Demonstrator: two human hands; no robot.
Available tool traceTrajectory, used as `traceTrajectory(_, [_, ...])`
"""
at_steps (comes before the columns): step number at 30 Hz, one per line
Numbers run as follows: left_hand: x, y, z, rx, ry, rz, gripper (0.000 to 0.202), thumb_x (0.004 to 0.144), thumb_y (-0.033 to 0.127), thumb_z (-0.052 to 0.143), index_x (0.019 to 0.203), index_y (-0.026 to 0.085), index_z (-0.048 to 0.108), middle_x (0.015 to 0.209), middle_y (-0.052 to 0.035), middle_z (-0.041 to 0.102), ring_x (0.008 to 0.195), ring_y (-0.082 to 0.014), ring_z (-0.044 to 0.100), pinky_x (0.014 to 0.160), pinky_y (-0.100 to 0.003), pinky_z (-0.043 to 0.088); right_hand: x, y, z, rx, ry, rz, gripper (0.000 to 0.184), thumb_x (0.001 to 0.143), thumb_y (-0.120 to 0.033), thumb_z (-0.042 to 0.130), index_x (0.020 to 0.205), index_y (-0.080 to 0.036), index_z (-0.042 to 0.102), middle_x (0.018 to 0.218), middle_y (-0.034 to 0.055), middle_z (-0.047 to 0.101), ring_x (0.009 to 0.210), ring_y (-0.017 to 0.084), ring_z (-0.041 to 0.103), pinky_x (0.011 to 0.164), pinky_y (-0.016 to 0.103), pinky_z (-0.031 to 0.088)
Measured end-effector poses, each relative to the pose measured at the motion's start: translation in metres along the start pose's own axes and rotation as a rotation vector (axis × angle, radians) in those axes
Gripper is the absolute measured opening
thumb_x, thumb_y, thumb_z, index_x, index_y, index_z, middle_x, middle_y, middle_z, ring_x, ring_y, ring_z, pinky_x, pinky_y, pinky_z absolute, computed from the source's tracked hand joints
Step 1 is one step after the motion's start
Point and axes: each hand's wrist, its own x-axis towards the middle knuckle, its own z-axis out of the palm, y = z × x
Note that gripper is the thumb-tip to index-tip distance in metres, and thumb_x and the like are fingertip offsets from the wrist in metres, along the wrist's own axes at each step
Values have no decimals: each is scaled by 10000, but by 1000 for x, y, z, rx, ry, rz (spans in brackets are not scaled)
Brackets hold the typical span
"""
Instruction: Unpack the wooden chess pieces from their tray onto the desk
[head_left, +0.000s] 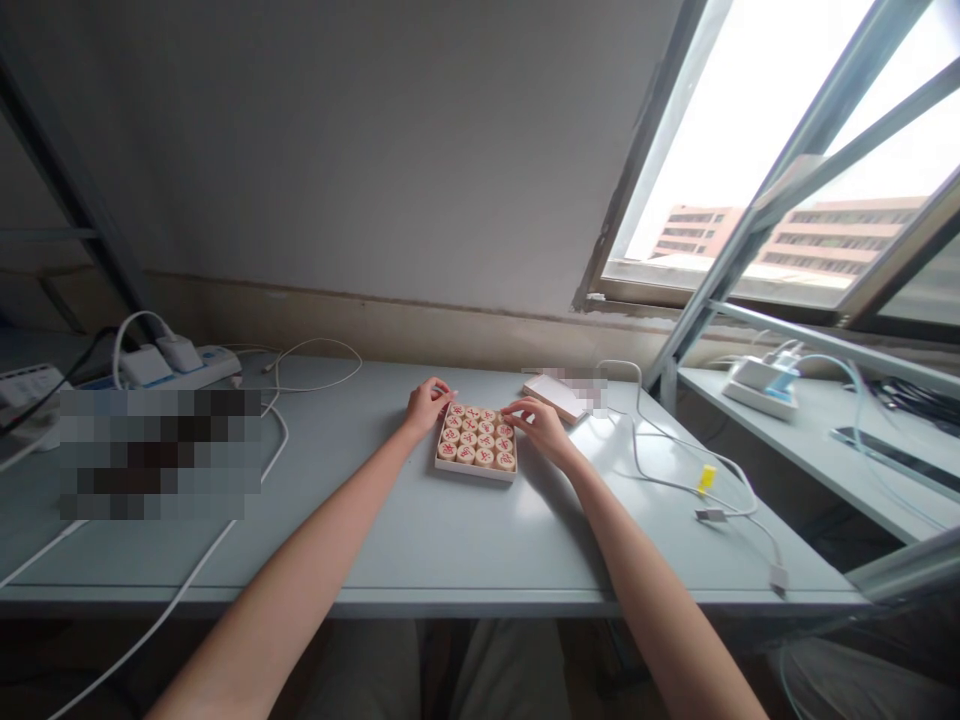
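Observation:
A shallow white box (pixel 475 474) lies on the desk in front of me, filled with rows of round, pale wooden Chinese chess pieces (pixel 484 457) marked in red characters. At the box's far left corner is my left hand (pixel 427 403), its fingers curled together in a pinch; whatever is between them is too small to make out. My right hand (pixel 544 425) reaches in from the right side, fingertips closed on a piece at the far right corner, which they partly cover. Behind that hand lies a flat, pale box lid (pixel 556 396), partly blurred out.
White cables (pixel 660 480) run along the desk's right side, one with a yellow tag (pixel 706 479). At left stand a power strip with plugs (pixel 161 370) and a blurred-out patch. A metal frame post (pixel 694 325) rises at right, near the window. The desk's front edge (pixel 465 597) is close to me.

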Motion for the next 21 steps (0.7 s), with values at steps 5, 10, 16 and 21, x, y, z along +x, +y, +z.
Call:
traceTrajectory(5, [0, 1, 0, 27, 8, 9, 224, 631, 359, 620, 655, 168, 505, 578, -22, 626, 475, -124, 542, 408, -213, 394, 0, 0, -2, -13, 36, 3, 195, 734, -355, 561, 835, -207, 636, 825, 21, 598, 709, 139, 504, 638, 261, 393])
traceTrajectory(10, [1, 0, 0, 35, 12, 9, 220, 640, 362, 610, 656, 168, 508, 582, -22, 630, 480, -125, 548, 411, -213, 404, 0, 1, -3, 40, 39, 14, 166, 726, -336, 563, 800, -197, 617, 817, 15, 615, 722, 140, 518, 644, 258, 398])
traceTrajectory(16, [2, -1, 0, 52, 12, 4, 196, 647, 342, 597, 656, 163, 516, 602, -33, 635, 503, -131, 559, 410, -212, 414, 2, 0, -5, 135, 9, 50, 242, 709, -360, 585, 883, -198, 632, 909, 43, 637, 784, 160, 552, 657, 266, 417])
traceTrajectory(21, [1, 0, 0, 77, 8, 13, 190, 659, 342, 583, 661, 161, 528, 629, -48, 645, 529, -139, 573, 417, -213, 418, 5, 7, -12, 227, 97, 163, 308, 696, -391, 595, 918, -180, 627, 889, 64, 652, 775, 178, 583, 704, 303, 436])
